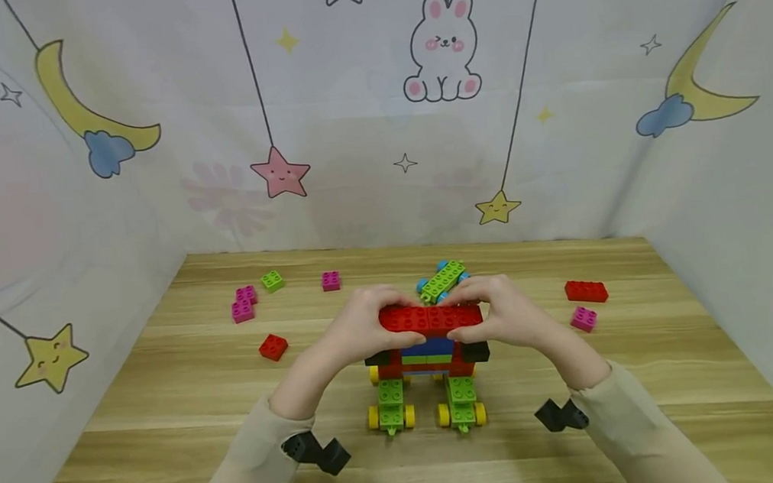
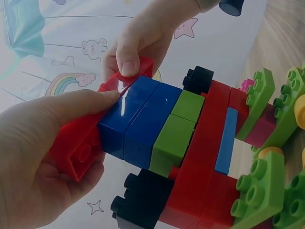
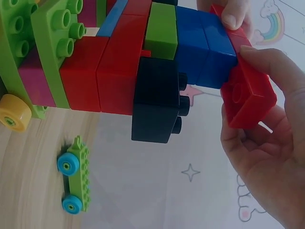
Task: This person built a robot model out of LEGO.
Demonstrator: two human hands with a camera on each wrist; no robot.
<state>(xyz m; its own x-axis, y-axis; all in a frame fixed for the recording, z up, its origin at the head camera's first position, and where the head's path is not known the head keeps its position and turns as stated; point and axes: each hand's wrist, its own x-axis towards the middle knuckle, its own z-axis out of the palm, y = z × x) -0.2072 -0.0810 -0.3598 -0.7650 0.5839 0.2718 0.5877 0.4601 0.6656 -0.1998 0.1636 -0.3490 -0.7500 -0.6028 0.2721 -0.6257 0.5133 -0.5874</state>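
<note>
A built structure of toy building bricks stands on yellow-wheeled green bases (image 1: 391, 402). Across its top lie red bricks (image 1: 431, 317) end to end. My left hand (image 1: 369, 320) grips the left end of these red bricks, thumb on the near side. At the right end, my right hand (image 1: 503, 312) holds them the same way. Directly beneath are blue bricks (image 2: 136, 107), stacked over green bricks (image 2: 174, 136). Black bricks (image 3: 157, 100) stick out on both sides, and a wider red layer (image 2: 190, 167) runs below. The fingertips behind the red bricks are partly hidden.
Behind the structure sits a green car base (image 1: 444, 281) with blue wheels. Pink bricks (image 1: 244, 309), a lime brick (image 1: 272, 281) and a red brick (image 1: 274, 347) lie to the left. Rightward are a long red brick (image 1: 586, 291) and a pink brick (image 1: 583, 318). Cloth walls enclose the table.
</note>
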